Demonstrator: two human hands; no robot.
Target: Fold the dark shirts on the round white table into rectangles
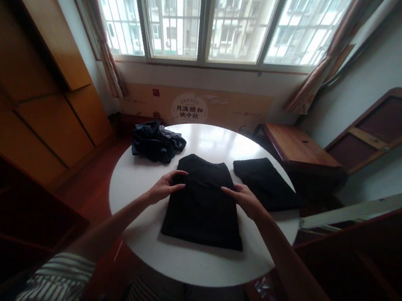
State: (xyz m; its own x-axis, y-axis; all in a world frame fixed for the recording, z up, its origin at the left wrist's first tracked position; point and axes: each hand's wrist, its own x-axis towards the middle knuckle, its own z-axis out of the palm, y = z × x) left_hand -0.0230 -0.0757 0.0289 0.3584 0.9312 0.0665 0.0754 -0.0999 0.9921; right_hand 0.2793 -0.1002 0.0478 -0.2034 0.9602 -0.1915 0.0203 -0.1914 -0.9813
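A folded black garment (204, 205) lies on the round white table in front of me; its exact kind does not show. My left hand (162, 186) touches its left edge, thumb and forefinger stretched apart over the cloth. At the opposite edge, my right hand (248, 199) rests with its thumb extended onto the fabric, its other fingers partly hidden. Beside it on the right lies another folded black cloth piece (265, 183). A crumpled pile of dark blue and grey clothing (156, 140) sits at the table's back left.
The white table (189, 265) has a rounded edge close to my body. Behind its right side stands a low wooden table (298, 146). Wooden cabinets (53, 116) line the left, and a folded brown panel (381, 130) leans against the right wall. Barred windows (240, 22) face me.
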